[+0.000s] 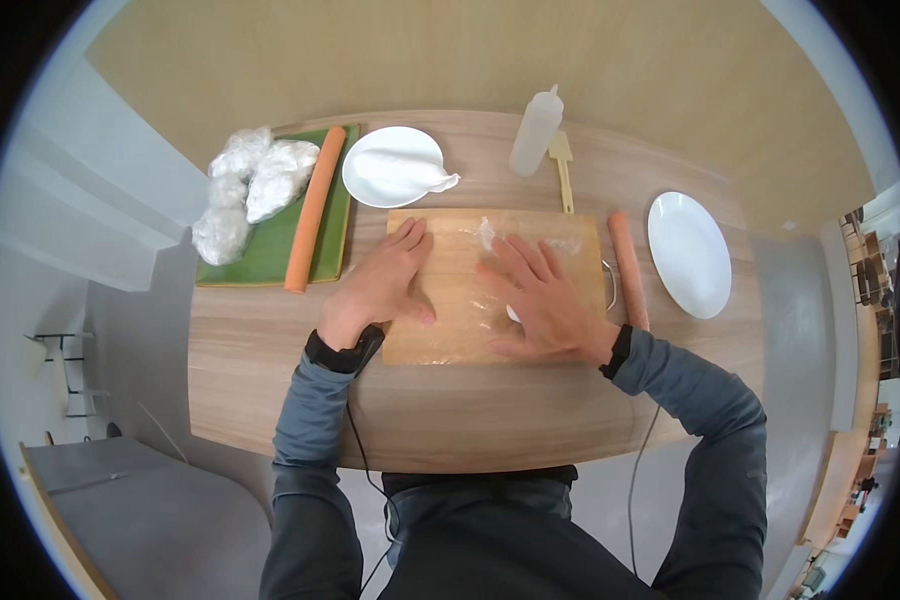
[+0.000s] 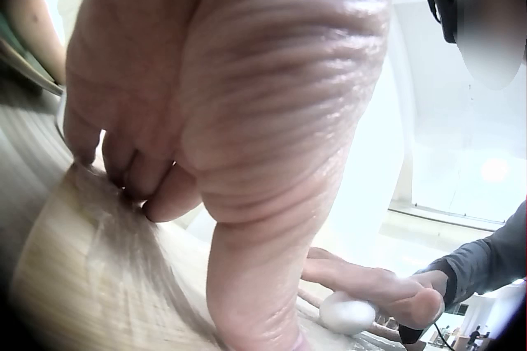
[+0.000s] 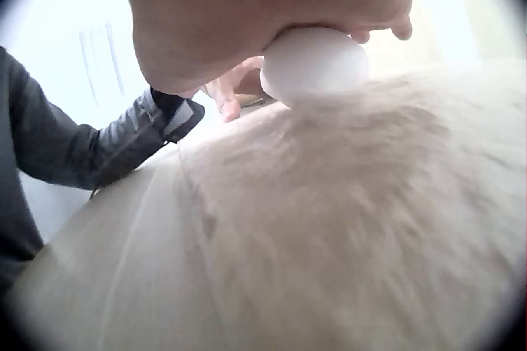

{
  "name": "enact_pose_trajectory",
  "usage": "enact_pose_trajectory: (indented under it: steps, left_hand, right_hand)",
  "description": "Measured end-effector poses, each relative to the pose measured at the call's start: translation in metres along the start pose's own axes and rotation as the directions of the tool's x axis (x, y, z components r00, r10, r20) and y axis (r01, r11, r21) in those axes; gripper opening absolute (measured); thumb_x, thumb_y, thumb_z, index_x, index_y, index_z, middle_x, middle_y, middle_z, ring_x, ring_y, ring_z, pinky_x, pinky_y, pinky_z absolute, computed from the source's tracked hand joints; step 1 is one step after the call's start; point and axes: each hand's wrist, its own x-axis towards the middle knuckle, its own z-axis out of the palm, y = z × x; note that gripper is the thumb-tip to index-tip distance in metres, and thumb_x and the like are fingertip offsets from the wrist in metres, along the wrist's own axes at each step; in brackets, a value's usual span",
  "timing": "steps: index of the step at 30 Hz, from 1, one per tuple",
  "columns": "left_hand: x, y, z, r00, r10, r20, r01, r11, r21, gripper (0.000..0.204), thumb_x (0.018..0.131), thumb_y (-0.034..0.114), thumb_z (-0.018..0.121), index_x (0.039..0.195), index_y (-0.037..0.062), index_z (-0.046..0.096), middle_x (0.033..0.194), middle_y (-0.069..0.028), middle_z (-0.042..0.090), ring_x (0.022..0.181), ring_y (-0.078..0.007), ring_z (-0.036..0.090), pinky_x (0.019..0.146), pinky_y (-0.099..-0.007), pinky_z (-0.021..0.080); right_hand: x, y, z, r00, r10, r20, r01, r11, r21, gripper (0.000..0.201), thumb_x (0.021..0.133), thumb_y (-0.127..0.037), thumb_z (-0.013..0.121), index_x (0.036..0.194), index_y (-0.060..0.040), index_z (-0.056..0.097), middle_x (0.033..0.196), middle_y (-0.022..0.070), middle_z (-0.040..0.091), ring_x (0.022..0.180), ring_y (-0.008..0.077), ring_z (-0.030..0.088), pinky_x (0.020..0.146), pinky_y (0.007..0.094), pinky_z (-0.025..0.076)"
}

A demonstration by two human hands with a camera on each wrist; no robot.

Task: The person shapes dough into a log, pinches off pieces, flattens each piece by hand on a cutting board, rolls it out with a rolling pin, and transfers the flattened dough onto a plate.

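Observation:
A small white ball [image 3: 314,67] sits on the film-covered wooden board [image 1: 440,340], under the palm of my right hand [image 1: 547,305]. The fingers of that hand are spread and nearly straight; in the head view only a sliver of the ball shows beside them. In the left wrist view the white ball [image 2: 347,312] is seen under the right hand [image 2: 370,285]. My left hand [image 1: 380,285] rests on the board's left part, fingers extended, fingertips on the clear film [image 2: 123,227], holding no object.
Left: green tray [image 1: 270,240] with wrapped white lumps [image 1: 282,180] and an orange roller [image 1: 315,210]. Behind the board: bowl [image 1: 375,140] holding a white piece [image 1: 400,170], bottle [image 1: 537,133], spatula [image 1: 562,160]. Right: a second roller [image 1: 625,265] and an oval plate [image 1: 690,255].

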Motion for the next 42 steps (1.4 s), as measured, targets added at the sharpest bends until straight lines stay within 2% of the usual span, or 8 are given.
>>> enact_pose_trajectory:
  steps: [6, 9, 15, 18, 24, 27, 32, 42]
  left_hand:
    - [-0.001, -0.005, 0.007, 1.000, 0.010, -0.008, -0.010, 1.000, 0.015, 0.119, 0.059, 0.026, 0.099, 0.156, -0.0123, 0.040, 0.168, -0.0324, 0.031, 0.161, -0.0413, 0.024, 0.131, -0.0419, 0.028]
    - [0.002, -0.003, 0.004, 1.000, 0.015, -0.018, -0.015, 1.000, 0.014, 0.121, 0.058, 0.027, 0.099, 0.156, -0.0117, 0.040, 0.168, -0.0324, 0.031, 0.161, -0.0410, 0.024, 0.131, -0.0420, 0.028]
    - [0.000, 0.000, 0.001, 1.000, 0.002, 0.017, -0.002, 1.000, 0.007, 0.121, 0.058, 0.026, 0.100, 0.156, -0.0115, 0.040, 0.169, -0.0321, 0.030, 0.161, -0.0405, 0.023, 0.131, -0.0421, 0.028]
    - [0.000, 0.001, 0.002, 1.000, 0.001, 0.005, -0.001, 1.000, 0.016, 0.120, 0.058, 0.025, 0.100, 0.156, -0.0117, 0.041, 0.169, -0.0320, 0.030, 0.161, -0.0405, 0.023, 0.131, -0.0421, 0.028]
    - [-0.001, 0.002, -0.001, 1.000, -0.009, -0.010, 0.009, 1.000, -0.011, 0.120, 0.058, 0.025, 0.099, 0.155, -0.0124, 0.041, 0.168, -0.0324, 0.031, 0.161, -0.0411, 0.023, 0.131, -0.0418, 0.028]
    - [-0.002, -0.002, 0.002, 1.000, 0.006, -0.012, -0.007, 1.000, -0.021, 0.119, 0.058, 0.024, 0.099, 0.156, -0.0122, 0.041, 0.168, -0.0325, 0.030, 0.162, -0.0411, 0.023, 0.131, -0.0416, 0.028]
    - [0.000, -0.002, 0.002, 1.000, -0.002, 0.011, 0.002, 1.000, -0.009, 0.119, 0.058, 0.026, 0.098, 0.156, -0.0116, 0.041, 0.169, -0.0324, 0.030, 0.162, -0.0408, 0.022, 0.131, -0.0415, 0.028]
    - [-0.002, -0.007, 0.005, 1.000, 0.018, -0.006, -0.018, 1.000, -0.013, 0.123, 0.058, 0.028, 0.099, 0.157, -0.0119, 0.039, 0.169, -0.0328, 0.028, 0.162, -0.0410, 0.022, 0.131, -0.0417, 0.026]
  right_hand:
    - [0.040, 0.028, 0.018, 0.994, 0.099, -0.055, -0.103, 0.992, -0.070, 0.095, 0.092, -0.068, 0.067, 0.159, -0.0039, 0.044, 0.169, 0.0288, 0.029, 0.161, 0.0467, 0.019, 0.125, 0.0705, 0.016]
    - [0.043, 0.024, 0.019, 0.995, -0.011, -0.099, 0.006, 0.998, -0.055, 0.099, 0.088, -0.064, 0.073, 0.161, -0.0052, 0.041, 0.171, 0.0290, 0.026, 0.160, 0.0492, 0.017, 0.125, 0.0703, 0.014]
    - [-0.001, 0.013, -0.001, 0.994, -0.051, 0.093, 0.045, 0.997, 0.066, 0.094, 0.092, -0.060, 0.071, 0.161, -0.0040, 0.040, 0.172, 0.0266, 0.026, 0.161, 0.0478, 0.017, 0.125, 0.0713, 0.015]
    - [0.027, 0.023, 0.017, 0.998, 0.018, -0.061, -0.021, 0.998, -0.050, 0.091, 0.096, -0.066, 0.063, 0.158, -0.0023, 0.044, 0.168, 0.0277, 0.032, 0.160, 0.0453, 0.020, 0.124, 0.0714, 0.018]
    - [-0.002, -0.005, -0.002, 0.988, -0.153, -0.014, 0.153, 0.988, -0.019, 0.078, 0.097, -0.048, 0.071, 0.154, -0.0005, 0.047, 0.164, 0.0285, 0.036, 0.156, 0.0450, 0.028, 0.124, 0.0648, 0.026]
    - [-0.033, 0.017, 0.008, 0.984, -0.157, -0.082, 0.154, 0.987, -0.044, 0.058, 0.095, -0.032, 0.076, 0.141, -0.0009, 0.058, 0.148, 0.0232, 0.054, 0.140, 0.0416, 0.049, 0.114, 0.0549, 0.042]
    - [-0.026, 0.019, -0.008, 0.952, 0.155, -0.263, -0.014, 0.884, 0.467, 0.019, 0.092, -0.011, 0.075, 0.108, -0.0037, 0.067, 0.109, 0.0113, 0.068, 0.101, 0.0356, 0.066, 0.087, 0.0424, 0.055]
    - [0.007, 0.000, 0.008, 0.995, -0.038, -0.093, 0.048, 0.993, 0.112, 0.040, 0.083, -0.004, 0.066, 0.122, -0.0026, 0.060, 0.122, 0.0199, 0.058, 0.109, 0.0407, 0.056, 0.097, 0.0498, 0.049]
